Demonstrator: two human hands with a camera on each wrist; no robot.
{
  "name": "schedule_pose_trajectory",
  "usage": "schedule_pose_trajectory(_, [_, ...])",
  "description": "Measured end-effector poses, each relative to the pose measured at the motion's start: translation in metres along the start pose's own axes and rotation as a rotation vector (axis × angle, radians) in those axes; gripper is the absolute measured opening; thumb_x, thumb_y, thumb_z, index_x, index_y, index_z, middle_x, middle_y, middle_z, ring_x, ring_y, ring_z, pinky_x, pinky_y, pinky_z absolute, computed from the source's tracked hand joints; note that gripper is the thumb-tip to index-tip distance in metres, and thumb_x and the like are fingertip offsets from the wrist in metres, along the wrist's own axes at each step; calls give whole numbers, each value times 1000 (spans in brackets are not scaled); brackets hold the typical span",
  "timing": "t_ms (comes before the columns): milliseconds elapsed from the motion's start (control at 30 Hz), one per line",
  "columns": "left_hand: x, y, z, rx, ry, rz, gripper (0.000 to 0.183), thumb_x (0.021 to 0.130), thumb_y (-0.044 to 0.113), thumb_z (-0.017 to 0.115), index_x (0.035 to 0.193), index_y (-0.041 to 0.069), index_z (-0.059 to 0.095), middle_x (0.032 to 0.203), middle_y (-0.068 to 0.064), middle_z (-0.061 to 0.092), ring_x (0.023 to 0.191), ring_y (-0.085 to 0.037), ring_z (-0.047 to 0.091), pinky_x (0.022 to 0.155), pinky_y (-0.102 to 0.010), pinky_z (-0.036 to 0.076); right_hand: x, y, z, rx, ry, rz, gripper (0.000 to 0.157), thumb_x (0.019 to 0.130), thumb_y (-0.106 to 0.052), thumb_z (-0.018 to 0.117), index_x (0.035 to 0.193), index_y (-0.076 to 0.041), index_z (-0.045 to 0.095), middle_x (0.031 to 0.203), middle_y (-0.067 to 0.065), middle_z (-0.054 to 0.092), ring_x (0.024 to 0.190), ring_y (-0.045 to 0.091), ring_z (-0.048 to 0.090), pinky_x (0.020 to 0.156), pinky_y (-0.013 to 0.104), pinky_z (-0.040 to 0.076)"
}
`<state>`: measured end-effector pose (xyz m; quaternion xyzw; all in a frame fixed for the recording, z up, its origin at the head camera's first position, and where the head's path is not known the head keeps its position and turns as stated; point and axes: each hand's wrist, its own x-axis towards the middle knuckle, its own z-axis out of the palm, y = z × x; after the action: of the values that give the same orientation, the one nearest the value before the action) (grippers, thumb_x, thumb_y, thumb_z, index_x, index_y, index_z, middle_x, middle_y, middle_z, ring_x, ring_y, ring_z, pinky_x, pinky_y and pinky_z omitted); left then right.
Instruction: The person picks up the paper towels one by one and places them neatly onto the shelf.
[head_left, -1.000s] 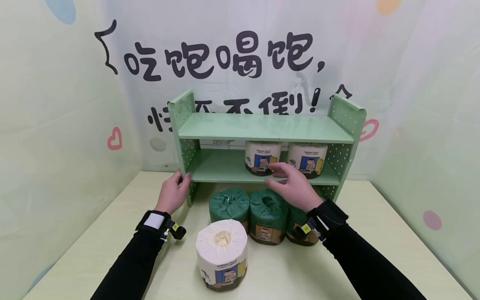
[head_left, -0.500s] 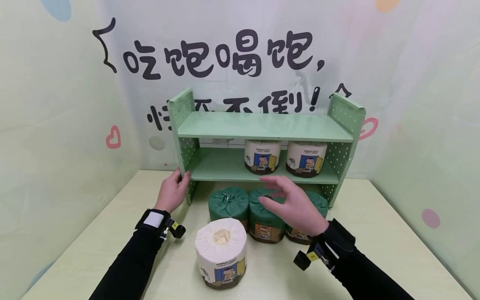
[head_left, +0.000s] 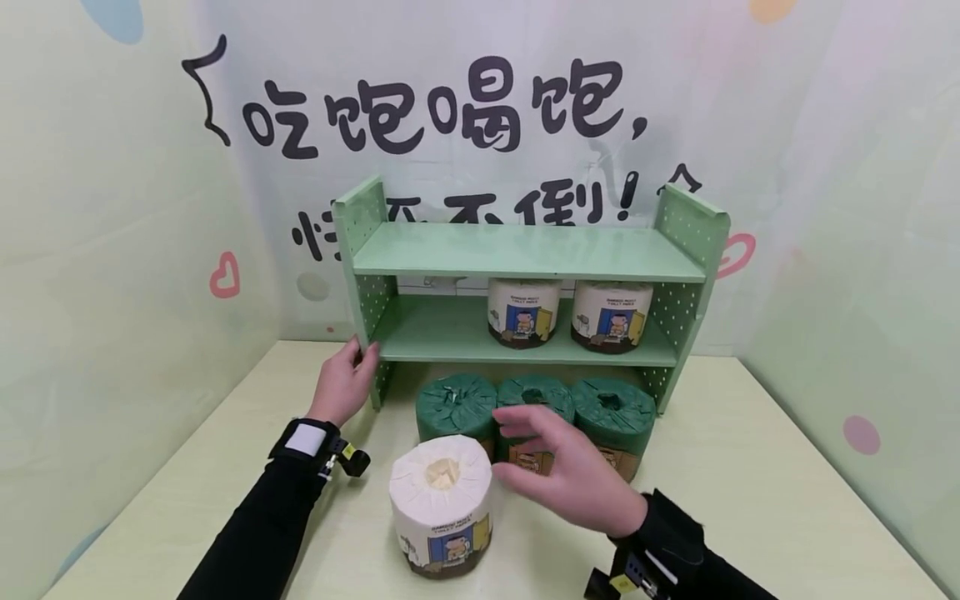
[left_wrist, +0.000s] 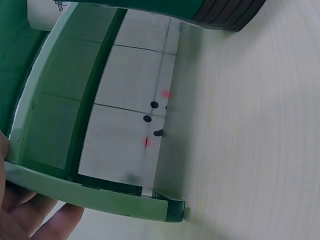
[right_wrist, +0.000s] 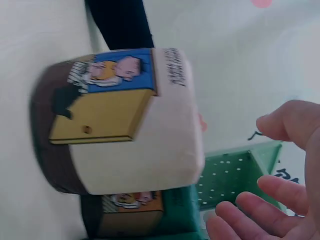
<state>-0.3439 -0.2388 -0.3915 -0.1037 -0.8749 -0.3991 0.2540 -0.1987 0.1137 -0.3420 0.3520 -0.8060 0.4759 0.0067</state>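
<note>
A light green two-tier shelf rack stands on the table. My left hand grips its left side panel, fingertips curling behind the edge in the left wrist view. In front of the rack a white-wrapped toilet roll stands upright. Just right of that roll my right hand hovers, fingers spread and holding nothing. The same roll looms large in the right wrist view, apart from the open fingers. Two more white-wrapped rolls, one in the middle and one to the right, occupy the lower board.
Three green-wrapped toilet rolls, left, middle and right, form a row at the rack's front foot; my right hand partly covers the middle one. Behind the rack hangs a printed backdrop. Side walls flank the pale table.
My right hand has drawn back from the rolls on the lower board, moving down and toward me beside the front white roll. The left hand keeps its grip on the rack.
</note>
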Motion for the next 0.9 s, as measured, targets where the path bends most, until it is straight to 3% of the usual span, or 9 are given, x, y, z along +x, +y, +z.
schedule_pose_trajectory(200, [1, -2, 0, 0, 5, 1, 37, 107, 37, 44, 122, 6, 60, 119, -22, 63, 103, -30, 60, 76, -50, 55, -5, 7, 17, 73, -51, 68, 63, 92, -32, 74, 144, -16, 43, 138, -2, 48, 117, 9, 49, 98, 45, 46])
schedule_pose_trajectory(433, [1, -2, 0, -3, -2, 6, 41, 107, 37, 45, 129, 5, 58, 123, -24, 61, 108, -32, 58, 79, -53, 55, -11, 17, 35, 155, -85, 99, 81, 89, -35, 76, 151, -15, 28, 145, -5, 38, 123, 11, 42, 102, 45, 42])
schedule_pose_trajectory(600, [1, -1, -1, -8, -4, 2, 39, 107, 36, 45, 126, 5, 58, 123, -24, 61, 107, -33, 59, 79, -53, 55, -12, 25, 43, 154, -108, 118, 91, 87, -37, 78, 154, -15, 20, 146, -6, 35, 126, 11, 38, 104, 47, 39])
schedule_pose_trajectory(900, [1, 0, -1, -2, -4, 3, 38, 107, 35, 45, 127, 5, 58, 122, -23, 62, 106, -32, 59, 77, -52, 55, -13, 32, 52, 94, -109, 168, 99, 80, -47, 82, 154, -21, 22, 141, -6, 37, 119, 12, 44, 100, 52, 41])
